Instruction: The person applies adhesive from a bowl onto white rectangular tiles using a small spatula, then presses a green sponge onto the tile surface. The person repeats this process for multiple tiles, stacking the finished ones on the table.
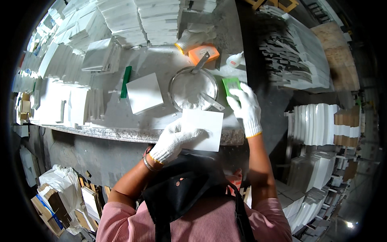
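White tile [211,129]: above the table's near edge, in front of the person's body; its broad face is turned up, perhaps to leave the surface in plain sight.
Left hand [170,141]: gloved, closed on the tile's left side, thumb flat across the top; the fingers beneath are hidden, probably bearing the weight.
Left forearm: angled inward from the lower left, elbow bent.
Green pad [230,83]: right of the bowl, seemingly kept within easy reach.
Right hand [247,109]: gloved, fingers partly spread at the pad; whether they grip it I cannot tell.
Right forearm: reaching nearly straight forward.
Metal bowl [170,89]: just beyond the tile, holding white paste [189,86]; two scrapers lean on its rim, handles outward, likely for quick grasping.
Orange block [210,51]: behind the bowl.
Tile stack [144,93]: left of the bowl, beside a green strip [126,82].
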{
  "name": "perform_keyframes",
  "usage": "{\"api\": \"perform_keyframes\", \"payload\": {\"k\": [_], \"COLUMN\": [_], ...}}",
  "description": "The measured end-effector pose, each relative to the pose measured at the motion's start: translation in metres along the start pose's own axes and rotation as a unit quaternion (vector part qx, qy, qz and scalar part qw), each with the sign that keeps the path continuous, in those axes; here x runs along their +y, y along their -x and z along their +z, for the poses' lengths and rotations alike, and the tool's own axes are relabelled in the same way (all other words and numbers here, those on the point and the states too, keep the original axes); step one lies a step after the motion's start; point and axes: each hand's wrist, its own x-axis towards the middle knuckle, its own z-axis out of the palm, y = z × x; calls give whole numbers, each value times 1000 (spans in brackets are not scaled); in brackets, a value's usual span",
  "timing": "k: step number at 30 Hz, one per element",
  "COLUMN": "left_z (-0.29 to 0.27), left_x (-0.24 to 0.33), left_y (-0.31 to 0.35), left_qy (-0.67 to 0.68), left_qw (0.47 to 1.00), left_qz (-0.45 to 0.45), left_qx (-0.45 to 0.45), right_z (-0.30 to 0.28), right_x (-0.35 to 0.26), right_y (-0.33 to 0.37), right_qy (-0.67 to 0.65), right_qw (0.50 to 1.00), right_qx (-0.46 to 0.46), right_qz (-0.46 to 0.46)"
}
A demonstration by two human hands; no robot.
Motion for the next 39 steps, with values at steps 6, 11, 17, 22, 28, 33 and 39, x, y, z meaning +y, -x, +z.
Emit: {"api": "perform_keyframes", "payload": {"k": [6,11,17,22,28,33,39], "left_z": [2,7,13,24,21,34,21], "left_x": [-9,-13,-17,-18,1,-16,-1], "left_y": [-5,-2,-10,0,-1,2,-1], "left_qy": [-3,10,31,33,9,16,14], "left_qw": [1000,1000,999,999,999,1000,1000], "left_qz": [2,3,0,-17,27,-19,22], "left_qx": [-1,18,20,0,29,-16,15], "right_z": [-9,-30,-77,-56,-77,-64,-84], "right_x": [9,-19,-98,-64,-103,-65,-102], "right_y": [31,30,69,57,75,47,73], "right_qy": [-46,-275,-277,-270,-248,-267,-300], "right_qw": [995,938,958,953,962,953,951], "right_qx": [-19,24,67,137,73,140,55], "right_qz": [90,211,-35,25,-91,21,-52]}}
